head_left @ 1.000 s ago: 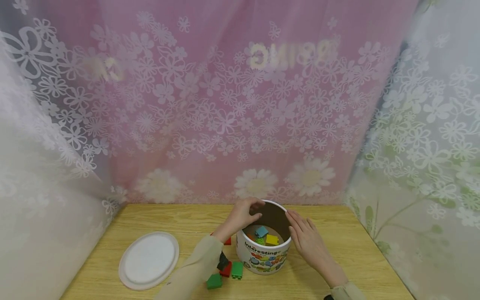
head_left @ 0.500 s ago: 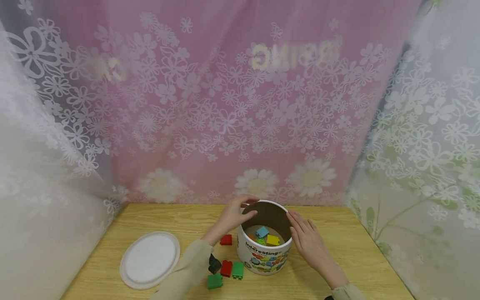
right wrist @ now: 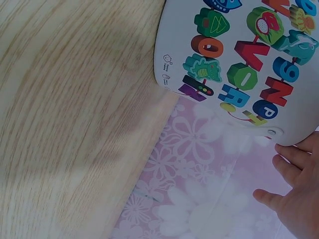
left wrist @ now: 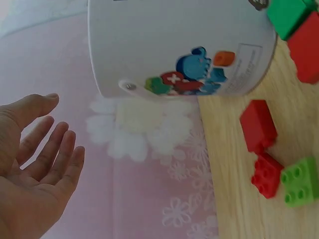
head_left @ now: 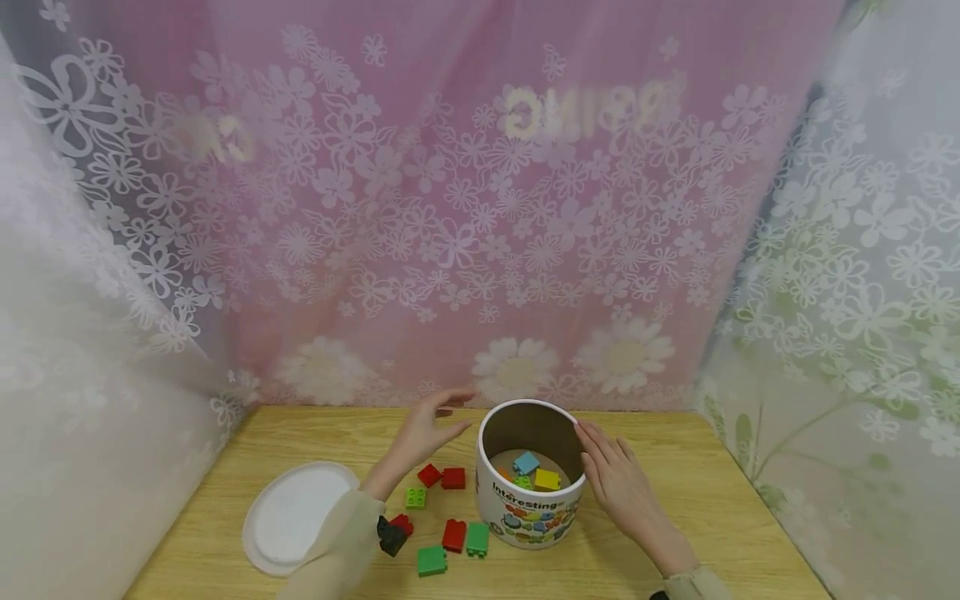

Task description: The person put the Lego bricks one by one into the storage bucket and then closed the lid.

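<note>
A round white bucket (head_left: 528,508) with printed pictures stands upright on the table, its top uncovered. Inside lie toy building blocks, among them a blue block (head_left: 527,462) and a yellow block (head_left: 547,480). My right hand (head_left: 618,483) rests its straight fingers on the bucket's right rim; the right wrist view shows the fingertips (right wrist: 286,152) at the printed wall. To the left of the bucket, my left hand (head_left: 422,433) is held in the air with spread, relaxed fingers and nothing in them. In the left wrist view that hand (left wrist: 42,159) is apart from the bucket (left wrist: 179,45).
Left of the bucket lie several loose blocks, including a red block (head_left: 453,535), a dark green block (head_left: 432,561) and a light green block (head_left: 416,498). A white round lid (head_left: 288,517) lies farther left, partly behind the left sleeve. A pink flowered curtain (head_left: 450,250) hangs behind the table.
My left hand has left the bucket's rim and moved left, bringing more loose blocks into sight. The right hand stays at the right rim.
</note>
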Available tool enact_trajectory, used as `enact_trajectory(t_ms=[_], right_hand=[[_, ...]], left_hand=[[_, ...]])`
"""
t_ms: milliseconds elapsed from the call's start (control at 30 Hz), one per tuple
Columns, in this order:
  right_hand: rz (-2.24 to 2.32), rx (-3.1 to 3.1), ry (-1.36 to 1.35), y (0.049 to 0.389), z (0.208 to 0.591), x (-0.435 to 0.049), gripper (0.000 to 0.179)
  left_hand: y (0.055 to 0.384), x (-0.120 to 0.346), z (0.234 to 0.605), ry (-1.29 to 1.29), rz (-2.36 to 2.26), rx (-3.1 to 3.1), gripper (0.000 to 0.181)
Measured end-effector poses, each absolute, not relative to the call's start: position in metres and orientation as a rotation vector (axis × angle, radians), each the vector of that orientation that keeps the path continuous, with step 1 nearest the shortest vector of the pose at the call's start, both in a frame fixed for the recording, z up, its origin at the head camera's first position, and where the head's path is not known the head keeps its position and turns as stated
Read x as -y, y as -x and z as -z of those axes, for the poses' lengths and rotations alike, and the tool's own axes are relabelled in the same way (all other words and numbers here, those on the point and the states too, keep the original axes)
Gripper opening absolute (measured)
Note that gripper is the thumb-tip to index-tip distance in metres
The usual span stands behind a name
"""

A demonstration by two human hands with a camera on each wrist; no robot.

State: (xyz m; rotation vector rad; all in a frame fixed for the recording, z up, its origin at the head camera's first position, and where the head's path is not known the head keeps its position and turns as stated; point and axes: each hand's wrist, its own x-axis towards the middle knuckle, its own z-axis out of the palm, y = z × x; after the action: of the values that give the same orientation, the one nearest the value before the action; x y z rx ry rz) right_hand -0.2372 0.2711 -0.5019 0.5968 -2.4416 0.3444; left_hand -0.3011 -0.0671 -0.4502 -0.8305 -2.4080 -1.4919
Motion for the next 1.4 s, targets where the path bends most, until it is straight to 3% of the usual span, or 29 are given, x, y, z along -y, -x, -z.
enact_trajectory(t_ms=[633, 1000, 1400], right_hand=[[-0.341, 2.399, -0.612, 0.236, 0.5, -0.27, 0.046], [-0.349, 2.413, -0.605, 0.235, 0.5, -0.269, 0.049], [-0.336, 2.428, -0.589, 0.236, 0.501, -0.27, 0.05]], left_hand=[[0.268, 0.137, 0.506, 0.677, 1.48, 2.627, 0.043], [0.249, 0.155, 0.534, 0.715, 1.603, 2.758, 0.044], [0.235, 0.155, 0.55, 0.679, 1.406, 2.84, 0.043]])
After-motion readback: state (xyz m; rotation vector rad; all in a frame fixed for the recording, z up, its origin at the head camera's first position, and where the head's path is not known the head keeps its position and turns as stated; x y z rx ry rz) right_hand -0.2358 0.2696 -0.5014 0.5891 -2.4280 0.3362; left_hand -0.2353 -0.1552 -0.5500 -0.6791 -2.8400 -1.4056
